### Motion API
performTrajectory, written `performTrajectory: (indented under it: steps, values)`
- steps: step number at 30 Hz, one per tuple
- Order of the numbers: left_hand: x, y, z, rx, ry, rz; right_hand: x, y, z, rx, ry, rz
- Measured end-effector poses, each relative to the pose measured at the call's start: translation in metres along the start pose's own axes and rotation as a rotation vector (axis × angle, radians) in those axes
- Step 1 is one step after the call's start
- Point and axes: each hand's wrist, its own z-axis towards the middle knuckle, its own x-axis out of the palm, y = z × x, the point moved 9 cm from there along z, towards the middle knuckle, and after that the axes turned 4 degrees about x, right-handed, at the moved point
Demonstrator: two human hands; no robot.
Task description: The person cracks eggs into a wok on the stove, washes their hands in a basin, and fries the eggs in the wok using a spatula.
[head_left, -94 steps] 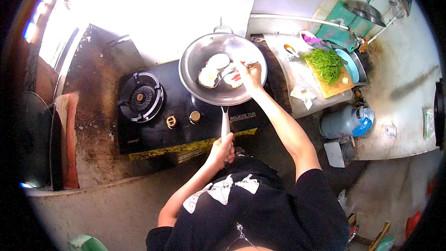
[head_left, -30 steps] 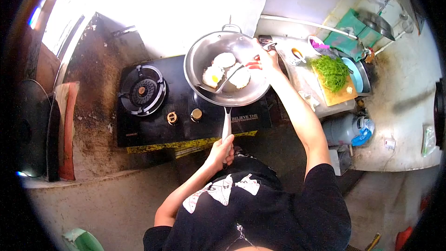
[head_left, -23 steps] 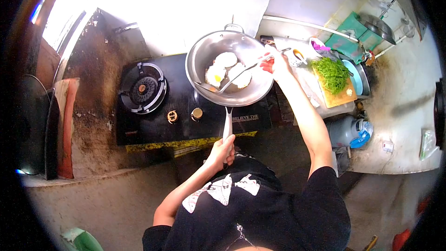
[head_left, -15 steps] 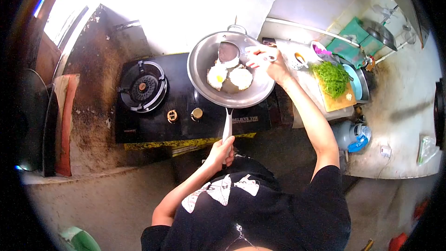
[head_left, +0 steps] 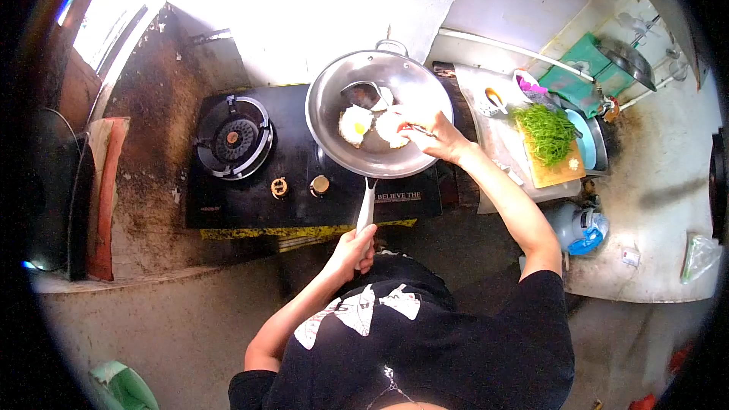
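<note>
My left hand [head_left: 357,249] is wrapped around the pale handle [head_left: 367,209] of a wide steel frying pan [head_left: 326,140] over the right side of the stove. One fried egg [head_left: 355,125] with a yellow yolk lies in the pan. Beside it a second fried egg [head_left: 389,127] is partly covered by my right hand [head_left: 425,133]. That hand is closed over the pan on the handle of what looks like a metal spatula. The rounded, dark, shiny spatula head [head_left: 361,94] rests behind the eggs, and most of its handle is hidden.
An uncovered burner [head_left: 234,138] and two knobs are on the left of the black stove [head_left: 228,209]. To the right, a cutting board [head_left: 558,175] carries shredded greens [head_left: 547,133]. Near them stand a small bowl of brown liquid [head_left: 493,100] and a light blue basin [head_left: 583,137].
My right hand has moved down and left, from beside the spatula head to over the right egg. The spatula head has tilted and shifted slightly left. My left hand keeps its hold.
</note>
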Motion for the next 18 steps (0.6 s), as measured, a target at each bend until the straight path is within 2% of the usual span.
performTrajectory:
  steps: [4,7,10,13,18]
  values:
    - [0.001,-0.002,-0.003,-0.008,-0.013,-0.001,0.005,-0.005,0.001,-0.022,0.029,0.028]
    - [0.001,-0.002,-0.003,-0.005,-0.011,-0.005,0.006,0.0,0.001,-0.122,0.006,-0.034]
    - [0.001,-0.001,-0.002,-0.01,-0.008,-0.017,0.01,-0.005,0.003,-0.099,0.02,-0.015]
    - [0.0,-0.002,-0.002,-0.004,-0.012,-0.007,0.019,-0.017,0.009,0.019,0.07,0.054]
    - [-0.001,-0.001,-0.001,0.004,-0.013,0.006,0.02,-0.017,0.021,0.055,-0.006,0.154]
